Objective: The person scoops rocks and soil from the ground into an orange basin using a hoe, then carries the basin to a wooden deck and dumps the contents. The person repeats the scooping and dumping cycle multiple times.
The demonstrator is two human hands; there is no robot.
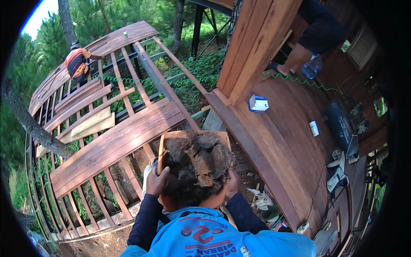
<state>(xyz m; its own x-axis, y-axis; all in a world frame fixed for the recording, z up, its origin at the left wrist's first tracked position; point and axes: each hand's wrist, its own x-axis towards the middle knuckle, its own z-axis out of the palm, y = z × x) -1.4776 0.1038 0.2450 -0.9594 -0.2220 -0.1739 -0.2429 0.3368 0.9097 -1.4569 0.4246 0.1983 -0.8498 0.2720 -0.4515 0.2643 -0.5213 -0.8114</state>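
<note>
An orange plastic tub (162, 152) filled with dark, rough rocks (204, 162) is right in front of my chest. My left hand (157, 182) grips its left side, with the thumb by the rim. On the opposite side my right hand (232, 182) holds the tub's wall. The rocks are piled up to the rim, and one near the front has a brown, broken face. The underside of the tub is hidden.
Left is an open deck frame of joists with laid planks (115, 144) and a tree trunk (41, 135). A person (76, 62) crouches there. Right, a raised wooden floor (289, 141) holds a box (258, 103), an air compressor (342, 128), a green coiled hose (308, 82) and another person's legs (298, 56).
</note>
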